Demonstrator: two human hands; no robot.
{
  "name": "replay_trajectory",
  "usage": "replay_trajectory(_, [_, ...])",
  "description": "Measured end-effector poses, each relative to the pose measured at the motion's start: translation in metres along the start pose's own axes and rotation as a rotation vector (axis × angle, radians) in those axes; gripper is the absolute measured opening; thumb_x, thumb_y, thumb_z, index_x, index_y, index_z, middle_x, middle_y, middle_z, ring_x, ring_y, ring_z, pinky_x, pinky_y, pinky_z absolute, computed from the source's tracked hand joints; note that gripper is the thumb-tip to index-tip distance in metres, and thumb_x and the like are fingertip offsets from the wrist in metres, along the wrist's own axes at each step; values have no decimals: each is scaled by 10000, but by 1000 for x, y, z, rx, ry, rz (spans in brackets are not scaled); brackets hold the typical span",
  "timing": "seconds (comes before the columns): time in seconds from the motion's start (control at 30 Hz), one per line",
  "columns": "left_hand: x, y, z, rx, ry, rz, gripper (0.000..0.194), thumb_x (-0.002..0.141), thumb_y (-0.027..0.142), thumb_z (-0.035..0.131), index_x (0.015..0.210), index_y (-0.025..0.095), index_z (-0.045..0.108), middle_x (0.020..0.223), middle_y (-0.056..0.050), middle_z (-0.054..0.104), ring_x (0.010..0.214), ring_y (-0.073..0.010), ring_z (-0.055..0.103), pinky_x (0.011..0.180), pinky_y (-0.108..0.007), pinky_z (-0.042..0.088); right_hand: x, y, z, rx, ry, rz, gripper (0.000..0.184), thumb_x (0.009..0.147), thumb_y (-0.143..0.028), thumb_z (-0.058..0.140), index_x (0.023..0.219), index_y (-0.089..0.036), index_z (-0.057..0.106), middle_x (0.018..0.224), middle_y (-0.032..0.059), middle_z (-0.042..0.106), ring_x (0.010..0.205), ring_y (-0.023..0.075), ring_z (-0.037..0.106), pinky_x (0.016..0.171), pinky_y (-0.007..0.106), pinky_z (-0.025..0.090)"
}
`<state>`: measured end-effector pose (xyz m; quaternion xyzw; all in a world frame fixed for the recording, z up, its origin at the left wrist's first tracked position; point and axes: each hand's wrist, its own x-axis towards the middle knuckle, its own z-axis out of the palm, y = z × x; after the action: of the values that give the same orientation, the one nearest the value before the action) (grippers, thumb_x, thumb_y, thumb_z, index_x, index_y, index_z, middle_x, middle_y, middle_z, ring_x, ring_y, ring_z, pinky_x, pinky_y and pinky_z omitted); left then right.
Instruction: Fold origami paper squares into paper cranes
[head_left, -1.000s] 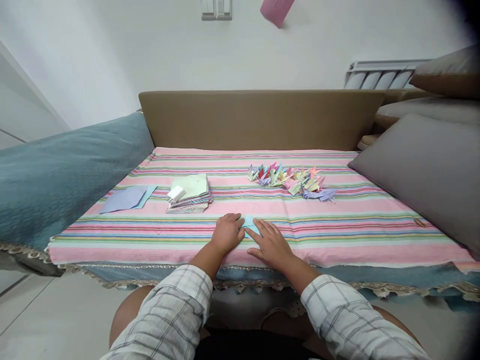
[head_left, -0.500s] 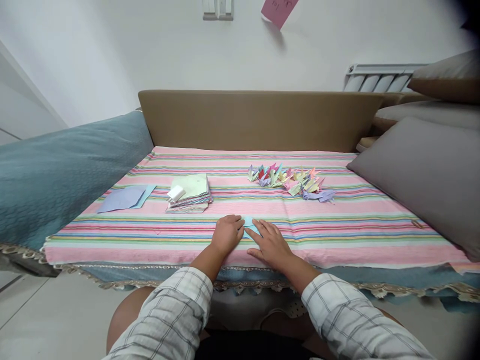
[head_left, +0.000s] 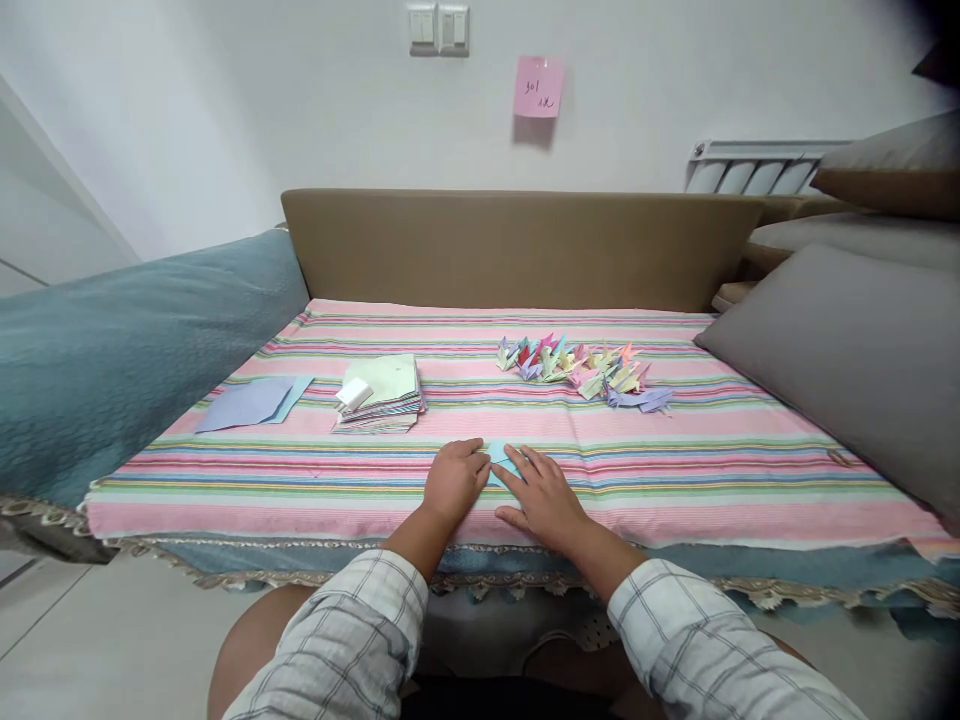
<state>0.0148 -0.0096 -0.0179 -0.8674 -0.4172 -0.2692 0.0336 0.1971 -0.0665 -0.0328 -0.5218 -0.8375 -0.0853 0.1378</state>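
A small light blue folded paper (head_left: pixel 501 458) lies on the striped cloth (head_left: pixel 705 460) near its front edge. My left hand (head_left: pixel 454 480) is curled on the paper's left side, fingers pressing it down. My right hand (head_left: pixel 543 494) lies flat on its right side with the fingers spread over it. Most of the paper is hidden under both hands. Farther back sits a stack of coloured paper squares (head_left: pixel 384 392) with a small white block (head_left: pixel 352 394) on top, and a cluster of folded paper cranes (head_left: pixel 581 366).
Two loose sheets, lilac and light blue (head_left: pixel 251 402), lie at the left. A teal blanket (head_left: pixel 112 350) bounds the left side, grey cushions (head_left: pixel 847 350) the right, a tan backrest (head_left: pixel 517 245) the far side. A pink note (head_left: pixel 538 87) hangs on the wall.
The camera has tilted up, so the wall note and switches show fully. Both hands stay on the blue paper with only slight finger shifts.
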Motion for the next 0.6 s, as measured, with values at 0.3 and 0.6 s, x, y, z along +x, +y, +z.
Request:
replay_trajectory(0.3, [-2,0,0,-14,61,65,164,850,220,547,850,199,710,1069,-70,674,953,-206,583,873,-375,468,2,-1,1,-16,-7,-13,604,848,-576,457,1368,-273,408,1490,88,300,1315,286,308,1048,473,218])
replay_trajectory(0.6, [-1,2,-1,-42,66,101,234,900,233,475,895,219,709,980,-38,712,897,-161,605,860,-352,457,1,-3,-2,-27,3,-30,599,858,-588,423,1363,-267,413,1459,55,368,1320,257,303,1062,455,200])
